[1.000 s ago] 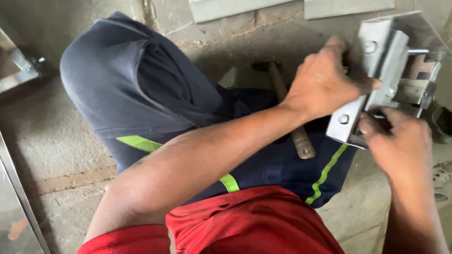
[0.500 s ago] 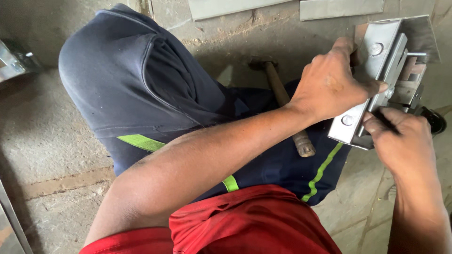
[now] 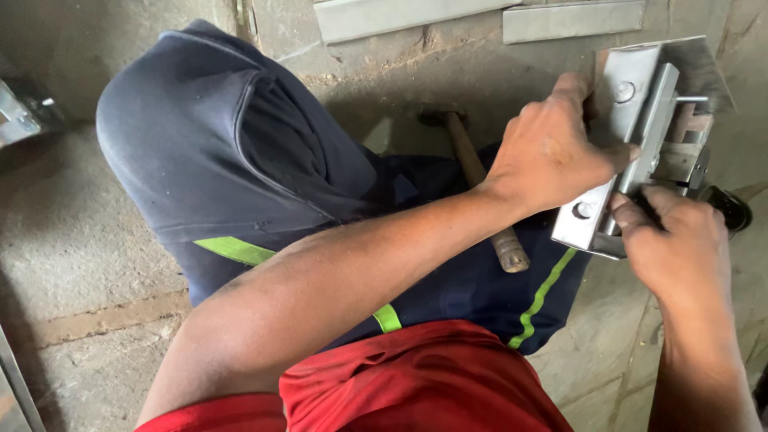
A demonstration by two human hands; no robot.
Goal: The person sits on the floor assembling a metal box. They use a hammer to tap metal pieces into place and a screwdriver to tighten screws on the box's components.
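- concrete floor, rough and grey, fills the view; the person sits on it with a bent knee in dark trousers that carry lime stripes.
- two flat metal strips lie on the floor at the top edge, well apart from the hands.
- one metal bracket assembly, of folded silver plates with bolts showing, sits at the upper right, above the person's lap.
- one hammer with a wooden handle lies across the trousers, partly hidden behind the left forearm.
- left hand reaches across the body, fingers curled and clamped on the bracket's left plate.
- right hand is closed at the bracket's lower end; what it grips is hidden by the fingers.
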